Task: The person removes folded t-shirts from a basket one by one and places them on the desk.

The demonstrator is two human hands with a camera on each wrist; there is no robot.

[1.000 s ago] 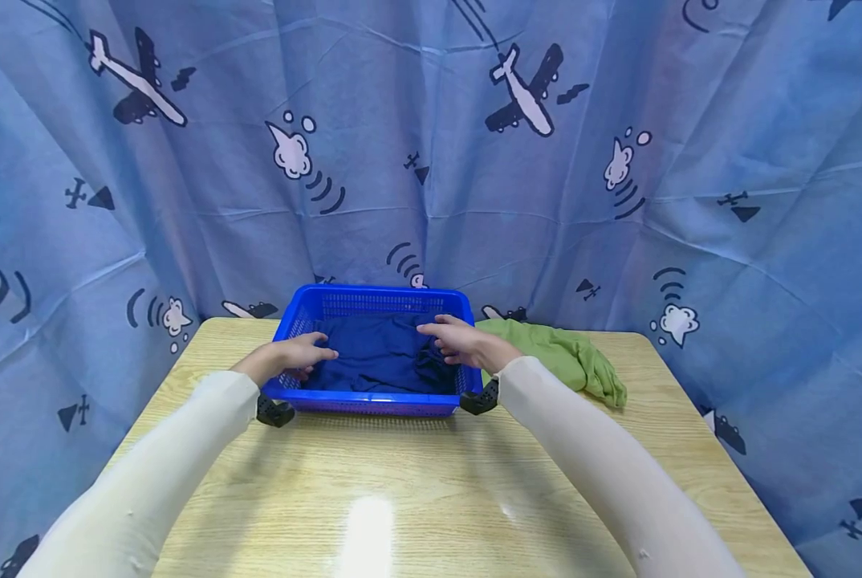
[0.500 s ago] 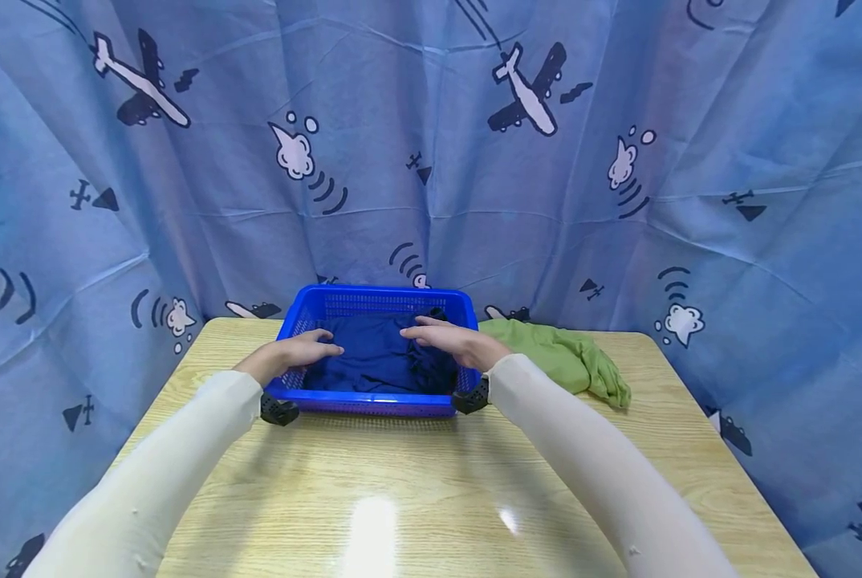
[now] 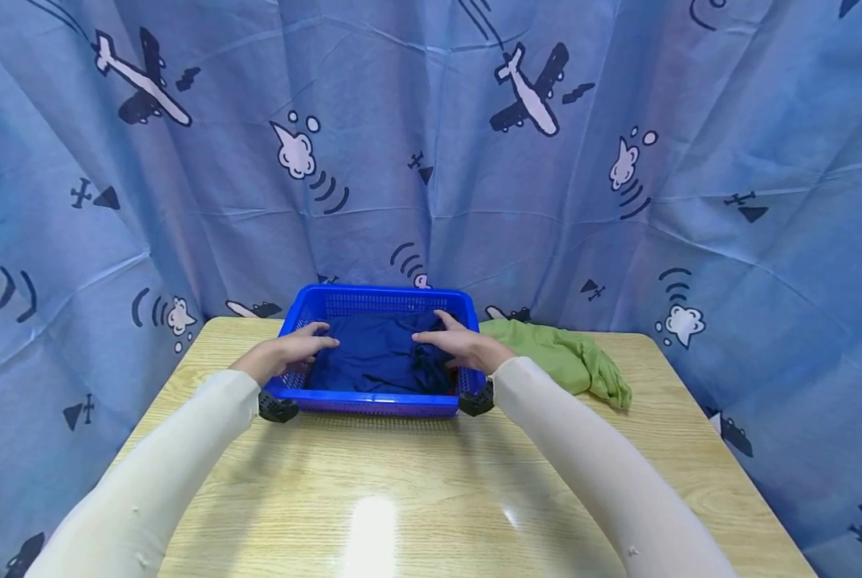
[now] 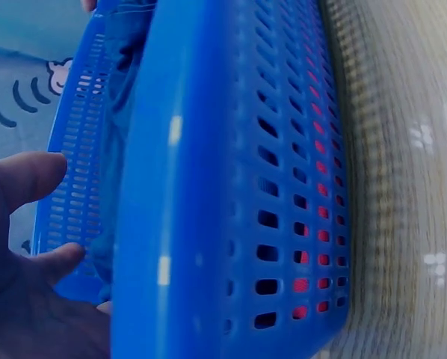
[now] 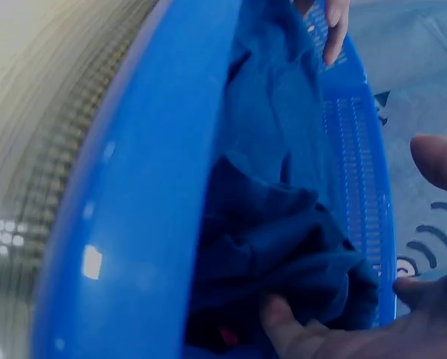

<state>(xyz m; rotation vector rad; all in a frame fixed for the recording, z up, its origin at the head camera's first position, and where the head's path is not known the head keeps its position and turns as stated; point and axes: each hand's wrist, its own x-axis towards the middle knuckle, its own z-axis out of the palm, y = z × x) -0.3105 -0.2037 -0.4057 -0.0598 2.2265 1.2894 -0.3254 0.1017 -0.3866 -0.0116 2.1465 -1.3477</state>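
Two hands in blue basket (image 3: 362,399), navy cloth (image 3: 373,353) inside

Left to right, from where I stand: left hand (image 3: 290,353) over basket's left end, thumb and fingers spread wide; can't tell if it touches the cloth. Navy cloth lies crumpled in the basket, bunched toward its right end; something red (image 4: 301,284) shows through basket's slots. Right hand (image 3: 467,345) at basket's right end, fingers spread, a fingertip against the cloth. Green cloth (image 3: 554,349) heaped just right of basket, on the table (image 3: 402,474) under it.
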